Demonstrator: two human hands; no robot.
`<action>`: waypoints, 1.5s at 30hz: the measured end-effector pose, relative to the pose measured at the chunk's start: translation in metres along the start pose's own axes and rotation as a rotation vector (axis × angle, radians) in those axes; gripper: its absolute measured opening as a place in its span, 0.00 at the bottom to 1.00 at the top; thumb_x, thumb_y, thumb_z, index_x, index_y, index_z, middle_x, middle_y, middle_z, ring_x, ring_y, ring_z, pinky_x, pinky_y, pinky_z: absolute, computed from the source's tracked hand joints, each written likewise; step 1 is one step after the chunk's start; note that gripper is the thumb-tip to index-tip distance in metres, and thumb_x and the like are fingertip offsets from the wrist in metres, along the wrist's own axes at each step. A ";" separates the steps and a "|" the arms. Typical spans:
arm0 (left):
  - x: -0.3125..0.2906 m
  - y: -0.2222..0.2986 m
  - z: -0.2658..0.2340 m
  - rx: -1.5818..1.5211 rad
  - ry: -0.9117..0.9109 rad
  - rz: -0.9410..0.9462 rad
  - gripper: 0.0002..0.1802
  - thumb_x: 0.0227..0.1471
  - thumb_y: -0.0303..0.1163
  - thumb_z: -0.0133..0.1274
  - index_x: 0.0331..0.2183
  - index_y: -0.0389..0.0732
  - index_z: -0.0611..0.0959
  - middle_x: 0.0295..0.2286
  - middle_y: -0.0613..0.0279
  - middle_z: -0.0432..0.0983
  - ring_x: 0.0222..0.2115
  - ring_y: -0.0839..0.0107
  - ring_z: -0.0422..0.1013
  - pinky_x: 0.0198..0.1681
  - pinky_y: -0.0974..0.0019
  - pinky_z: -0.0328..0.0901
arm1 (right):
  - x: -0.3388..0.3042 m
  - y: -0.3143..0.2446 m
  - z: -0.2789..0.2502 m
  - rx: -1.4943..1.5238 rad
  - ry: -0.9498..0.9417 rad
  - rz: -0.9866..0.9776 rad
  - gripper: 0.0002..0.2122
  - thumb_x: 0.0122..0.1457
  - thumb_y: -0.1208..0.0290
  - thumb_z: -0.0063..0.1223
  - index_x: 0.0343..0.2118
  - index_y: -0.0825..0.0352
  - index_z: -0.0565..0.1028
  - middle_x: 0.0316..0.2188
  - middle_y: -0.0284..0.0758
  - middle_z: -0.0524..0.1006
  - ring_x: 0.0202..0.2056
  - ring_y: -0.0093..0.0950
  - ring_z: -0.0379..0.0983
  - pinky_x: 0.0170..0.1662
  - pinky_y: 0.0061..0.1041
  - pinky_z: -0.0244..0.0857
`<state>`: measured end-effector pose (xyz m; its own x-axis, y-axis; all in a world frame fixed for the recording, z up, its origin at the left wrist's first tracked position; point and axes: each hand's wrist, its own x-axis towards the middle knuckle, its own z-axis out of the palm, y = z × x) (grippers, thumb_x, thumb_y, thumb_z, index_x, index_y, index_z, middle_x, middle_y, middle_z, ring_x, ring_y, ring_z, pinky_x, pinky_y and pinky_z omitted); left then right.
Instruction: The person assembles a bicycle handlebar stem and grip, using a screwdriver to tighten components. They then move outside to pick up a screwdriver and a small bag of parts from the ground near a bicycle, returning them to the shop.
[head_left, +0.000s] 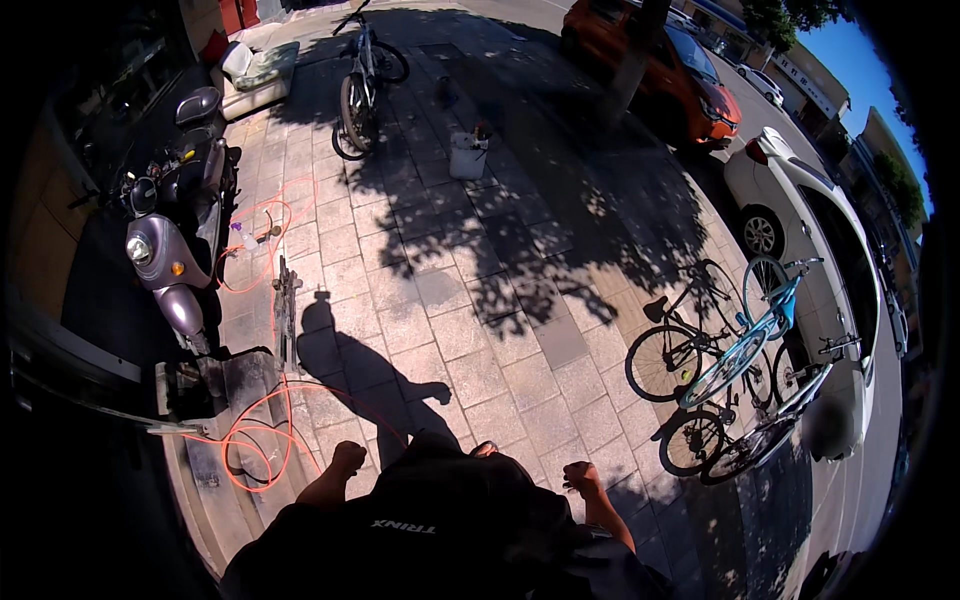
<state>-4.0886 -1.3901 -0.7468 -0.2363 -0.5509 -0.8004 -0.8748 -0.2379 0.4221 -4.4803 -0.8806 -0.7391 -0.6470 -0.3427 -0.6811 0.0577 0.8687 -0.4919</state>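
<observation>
At eight o'clock: orange hose (pixel 226 452), slack loops, likely tripping risk if stepped into. Left hand (pixel 349 457), right hand (pixel 579 476): fingers curled, nothing visibly held.

At six to seven o'clock, the black shirt (pixel 330 530) carries one line of white capital lettering (pixel 403 526), upside down in this view. Near two o'clock, a distant roadside building (pixel 822 96) bears a row of characters (pixel 797 72) on its front, too small to read surely.
</observation>
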 end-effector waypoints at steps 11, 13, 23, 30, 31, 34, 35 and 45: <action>0.104 0.164 0.090 0.149 -0.116 -0.262 0.13 0.56 0.35 0.54 0.31 0.35 0.86 0.31 0.43 0.83 0.35 0.53 0.82 0.37 0.56 0.76 | 0.339 -0.076 -0.204 -0.474 0.029 -0.508 0.04 0.49 0.64 0.60 0.23 0.57 0.79 0.24 0.36 0.81 0.29 0.36 0.81 0.30 0.40 0.73; 0.162 0.263 0.076 0.175 -0.071 -0.155 0.13 0.56 0.35 0.54 0.33 0.34 0.86 0.32 0.42 0.83 0.35 0.52 0.82 0.36 0.55 0.76 | 0.349 -0.083 -0.221 -0.517 0.051 -0.570 0.05 0.48 0.65 0.61 0.23 0.58 0.78 0.22 0.35 0.79 0.29 0.35 0.80 0.30 0.40 0.72; 0.380 0.893 -0.033 -0.121 0.307 0.607 0.17 0.58 0.38 0.56 0.44 0.37 0.85 0.34 0.47 0.85 0.35 0.57 0.82 0.38 0.58 0.72 | 0.508 -0.290 -0.394 0.235 -0.110 0.348 0.08 0.64 0.70 0.51 0.32 0.68 0.78 0.28 0.39 0.80 0.26 0.33 0.84 0.22 0.35 0.75; 0.497 0.898 0.023 -0.224 0.422 0.371 0.24 0.57 0.41 0.59 0.50 0.34 0.83 0.37 0.45 0.85 0.35 0.57 0.82 0.39 0.57 0.75 | 0.750 -0.364 -0.540 -0.675 -0.377 -0.170 0.09 0.60 0.68 0.51 0.32 0.66 0.82 0.28 0.40 0.82 0.28 0.37 0.82 0.30 0.42 0.76; 0.478 0.935 0.053 -0.209 0.295 0.086 0.24 0.56 0.41 0.60 0.48 0.33 0.84 0.35 0.47 0.85 0.30 0.54 0.82 0.32 0.55 0.75 | 0.780 -0.369 -0.562 -0.745 -0.307 -0.151 0.10 0.60 0.68 0.51 0.32 0.65 0.82 0.27 0.39 0.82 0.27 0.37 0.82 0.30 0.42 0.76; 0.456 0.905 0.098 0.145 -0.019 -0.187 0.22 0.62 0.40 0.48 0.39 0.28 0.84 0.36 0.43 0.82 0.28 0.50 0.80 0.28 0.51 0.78 | 0.840 -0.456 -0.632 0.074 -0.113 0.266 0.09 0.61 0.67 0.55 0.33 0.69 0.79 0.26 0.37 0.80 0.23 0.32 0.80 0.21 0.35 0.74; 0.437 0.896 0.116 0.103 -0.045 -0.267 0.21 0.61 0.40 0.50 0.38 0.29 0.84 0.35 0.44 0.82 0.28 0.51 0.80 0.28 0.51 0.78 | 0.876 -0.481 -0.659 0.063 -0.129 0.237 0.09 0.62 0.67 0.55 0.32 0.68 0.78 0.24 0.37 0.79 0.21 0.31 0.79 0.21 0.34 0.73; 0.515 1.071 0.186 -0.431 -0.085 -0.629 0.23 0.47 0.44 0.70 0.33 0.31 0.87 0.30 0.51 0.83 0.30 0.64 0.79 0.32 0.54 0.73 | 1.188 -0.735 -0.822 -0.306 -0.080 -0.060 0.15 0.65 0.60 0.54 0.38 0.69 0.80 0.27 0.39 0.80 0.27 0.29 0.80 0.30 0.38 0.74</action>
<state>-5.2258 -1.7804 -0.7864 0.2047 -0.1496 -0.9673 -0.6173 -0.7866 -0.0090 -5.9163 -1.6321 -0.7410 -0.5800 -0.4130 -0.7022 -0.2180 0.9092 -0.3547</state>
